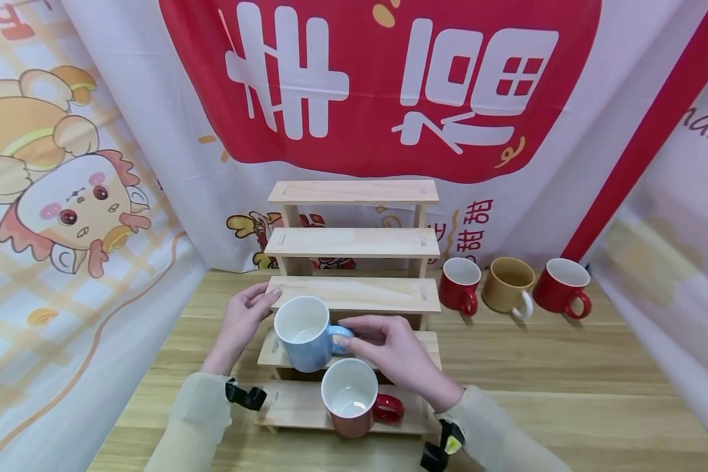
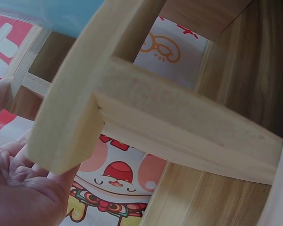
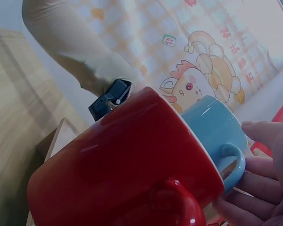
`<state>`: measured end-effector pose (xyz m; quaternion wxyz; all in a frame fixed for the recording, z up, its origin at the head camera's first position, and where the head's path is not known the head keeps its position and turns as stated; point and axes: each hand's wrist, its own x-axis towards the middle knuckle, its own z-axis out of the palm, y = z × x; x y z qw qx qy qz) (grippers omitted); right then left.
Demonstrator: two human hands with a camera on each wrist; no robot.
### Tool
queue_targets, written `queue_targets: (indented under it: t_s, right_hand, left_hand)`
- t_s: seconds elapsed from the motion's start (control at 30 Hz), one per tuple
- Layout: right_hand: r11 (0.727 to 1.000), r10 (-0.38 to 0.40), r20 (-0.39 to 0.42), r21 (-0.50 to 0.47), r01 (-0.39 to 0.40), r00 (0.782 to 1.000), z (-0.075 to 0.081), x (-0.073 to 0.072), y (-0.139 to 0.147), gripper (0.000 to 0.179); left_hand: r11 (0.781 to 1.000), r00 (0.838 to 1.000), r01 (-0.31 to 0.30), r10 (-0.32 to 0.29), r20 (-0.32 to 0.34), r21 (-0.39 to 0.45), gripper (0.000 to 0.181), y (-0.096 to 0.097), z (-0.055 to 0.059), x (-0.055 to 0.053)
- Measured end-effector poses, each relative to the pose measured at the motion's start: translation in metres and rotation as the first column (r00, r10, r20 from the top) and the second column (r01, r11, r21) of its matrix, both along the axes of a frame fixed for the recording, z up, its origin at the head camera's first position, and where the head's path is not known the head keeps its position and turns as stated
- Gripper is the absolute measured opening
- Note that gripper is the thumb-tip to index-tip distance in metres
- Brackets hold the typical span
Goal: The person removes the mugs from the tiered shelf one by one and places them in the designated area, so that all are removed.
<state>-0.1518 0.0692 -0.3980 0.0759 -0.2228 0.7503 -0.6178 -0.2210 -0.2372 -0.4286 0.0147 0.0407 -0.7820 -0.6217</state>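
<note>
A light blue mug (image 1: 304, 341) is upright at the second step from the bottom of a wooden stepped rack (image 1: 354, 295). Its base overlaps that step's front edge in the head view. My right hand (image 1: 398, 351) is at the mug's handle, thumb and fingertips beside it; the right wrist view shows these fingers (image 3: 262, 188) nearly straight. My left hand (image 1: 243, 321) grips the left end of the middle step, thumb on top, fingers below. On the lowest step stands a red mug (image 1: 354, 410) with a white inside, its handle pointing right.
To the rack's right, on the wooden table (image 1: 543, 367), stand a red mug (image 1: 459, 288), a tan mug with a white handle (image 1: 509, 285) and another red mug (image 1: 560, 288). Printed cloth (image 1: 342, 98) hangs behind and at both sides.
</note>
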Motion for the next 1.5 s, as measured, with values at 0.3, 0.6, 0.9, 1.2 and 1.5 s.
queue_targets:
  t_s: [0.3,0.6,0.9,1.2,1.5]
  right_hand:
    - [0.998,-0.024,-0.046,0.056,0.027,0.999,-0.002,-0.007,-0.010,0.024]
    - [0.998,-0.023,0.002,0.050,0.023,1.000,-0.008,-0.010,-0.011,0.021]
    - [1.000,-0.008,0.063,-0.016,0.009,0.998,-0.016,-0.011,-0.011,0.022]
    - [0.998,0.012,0.053,-0.062,-0.009,0.998,-0.018,-0.010,-0.010,0.021]
    - [0.997,0.015,0.049,-0.076,-0.012,0.999,-0.021,-0.011,-0.010,0.022]
  left_hand:
    - [1.000,1.000,-0.002,0.002,-0.005,0.003,0.072,0.000,-0.001,0.001]
    - [1.000,1.000,-0.004,0.004,-0.011,-0.010,0.072,0.001,0.001,0.001]
    - [1.000,1.000,0.000,-0.001,-0.008,-0.005,0.074,0.001,0.002,0.001]
    - [1.000,1.000,-0.002,0.002,-0.005,0.002,0.075,0.002,0.001,0.002]
    - [1.000,1.000,-0.010,0.010,-0.006,-0.003,0.071,0.003,0.003,0.003]
